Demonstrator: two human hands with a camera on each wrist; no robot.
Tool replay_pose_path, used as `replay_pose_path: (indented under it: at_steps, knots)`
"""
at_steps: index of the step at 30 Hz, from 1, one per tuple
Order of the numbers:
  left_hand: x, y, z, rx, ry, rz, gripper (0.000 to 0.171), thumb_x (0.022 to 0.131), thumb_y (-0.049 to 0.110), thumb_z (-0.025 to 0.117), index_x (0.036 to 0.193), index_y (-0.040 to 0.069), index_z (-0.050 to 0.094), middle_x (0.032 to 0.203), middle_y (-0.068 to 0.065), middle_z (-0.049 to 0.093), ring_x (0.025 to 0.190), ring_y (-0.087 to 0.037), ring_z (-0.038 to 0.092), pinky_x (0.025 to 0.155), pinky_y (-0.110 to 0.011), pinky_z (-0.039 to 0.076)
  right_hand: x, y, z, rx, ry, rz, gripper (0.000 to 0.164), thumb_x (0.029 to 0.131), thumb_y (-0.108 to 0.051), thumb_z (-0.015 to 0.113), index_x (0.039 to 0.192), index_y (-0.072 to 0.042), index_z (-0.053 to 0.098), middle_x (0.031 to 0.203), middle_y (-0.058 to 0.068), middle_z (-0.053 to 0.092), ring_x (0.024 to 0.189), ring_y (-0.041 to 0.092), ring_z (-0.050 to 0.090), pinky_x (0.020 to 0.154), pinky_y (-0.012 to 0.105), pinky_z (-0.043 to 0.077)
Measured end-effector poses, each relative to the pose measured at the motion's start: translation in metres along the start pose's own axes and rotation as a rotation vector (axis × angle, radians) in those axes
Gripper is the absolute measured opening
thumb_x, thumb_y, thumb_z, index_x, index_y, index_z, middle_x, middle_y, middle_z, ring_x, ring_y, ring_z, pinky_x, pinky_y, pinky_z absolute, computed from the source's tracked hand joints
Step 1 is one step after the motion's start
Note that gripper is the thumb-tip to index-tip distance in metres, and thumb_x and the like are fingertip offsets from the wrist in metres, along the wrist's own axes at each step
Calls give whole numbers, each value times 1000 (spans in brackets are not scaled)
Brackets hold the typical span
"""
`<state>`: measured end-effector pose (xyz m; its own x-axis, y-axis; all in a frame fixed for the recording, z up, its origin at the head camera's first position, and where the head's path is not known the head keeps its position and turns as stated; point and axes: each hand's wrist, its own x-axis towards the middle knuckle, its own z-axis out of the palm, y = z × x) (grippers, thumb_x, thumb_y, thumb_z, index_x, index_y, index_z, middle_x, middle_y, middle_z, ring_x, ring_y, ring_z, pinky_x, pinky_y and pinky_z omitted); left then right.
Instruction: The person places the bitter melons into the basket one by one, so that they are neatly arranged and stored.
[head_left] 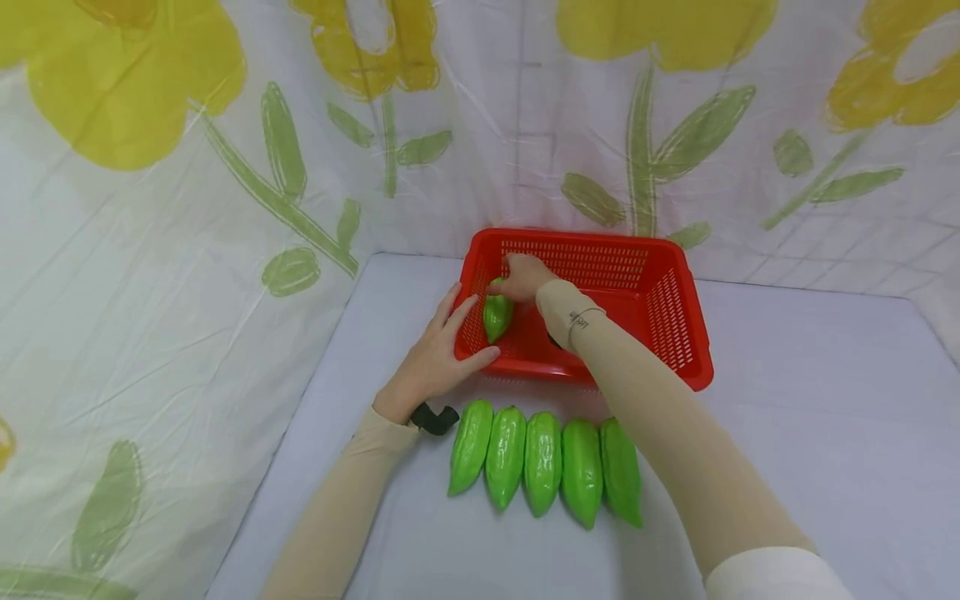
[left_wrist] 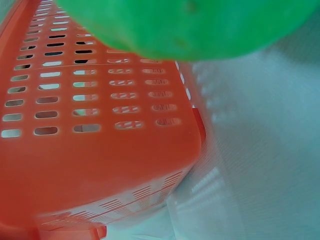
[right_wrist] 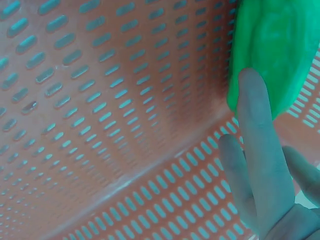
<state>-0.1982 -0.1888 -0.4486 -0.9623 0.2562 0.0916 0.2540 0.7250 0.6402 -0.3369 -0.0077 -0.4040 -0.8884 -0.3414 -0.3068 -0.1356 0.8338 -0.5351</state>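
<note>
While the right hand (head_left: 525,279) is inside the red basket (head_left: 622,308), I record its index finger straight and laid against a green fruit (head_left: 497,321), the visible fingers spread rather than pinching; how firmly it presses I cannot tell. The fruit sits at the basket's left end, beside the left wall, its length running near to far. Finish: bright, glossy green, with lengthwise ridges and a full body tapering to the near tip. I note the left hand (head_left: 435,358) at the near left corner of the basket, fingers straight and spread by the left rim, thumb at the near rim. Five similar fruits (head_left: 543,463) lie side by side on the pale table (head_left: 810,400), near side of the basket, the rightmost partly hidden by the right sleeve (head_left: 637,375).
</note>
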Motion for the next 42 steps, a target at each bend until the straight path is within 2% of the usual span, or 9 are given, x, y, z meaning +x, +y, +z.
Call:
replay_pose_path:
  at_steps: [11, 16, 20, 31, 38, 42]
  knots:
    - [0, -2, 0, -1, -2, -5, 93, 93, 66, 61, 167, 27, 22, 176, 8, -1, 158, -31, 24, 113, -62, 44, -17, -9, -8, 33, 9, -76, 74, 99, -37, 70, 159, -5, 39, 158, 15, 49, 135, 29, 53, 115, 48, 47]
    - [1, -2, 0, 0, -2, -12, 93, 93, 67, 61, 167, 27, 22, 176, 10, -1, 158, -31, 25, 111, -62, 45, -20, -9, -15, 71, 9, -94, 73, 99, -36, 70, 159, -7, 39, 158, 14, 48, 127, 28, 57, 99, 42, 59]
    - [1, -2, 0, 0, -6, -8, 93, 93, 67, 61, 167, 27, 22, 176, 9, -1, 158, -30, 24, 111, -62, 46, -25, -7, -21, 117, 13, -114, 73, 99, -36, 70, 159, -7, 39, 159, 14, 47, 120, 28, 63, 86, 39, 63]
    - [0, -2, 1, -8, -4, -9, 94, 93, 67, 61, 167, 26, 21, 176, 8, 0, 158, -29, 24, 110, -60, 48, -46, -7, -37, 196, 10, -155, 71, 100, -34, 69, 158, -5, 39, 160, 16, 45, 118, 34, 68, 82, 41, 64]
    - [0, -1, 1, -9, 1, -1, 93, 93, 67, 60, 167, 26, 21, 176, 9, -1, 158, -29, 25, 110, -60, 47, -63, -12, -45, 193, 25, -185, 71, 99, -35, 71, 158, -7, 41, 160, 14, 45, 90, 29, 75, 82, 42, 64]
    - [1, -2, 1, -5, 6, 4, 93, 93, 68, 60, 168, 26, 21, 176, 9, -1, 158, -28, 25, 111, -60, 47, -69, -14, -47, 183, 37, -201, 71, 99, -35, 71, 157, -9, 42, 160, 12, 45, 81, 25, 75, 83, 41, 64]
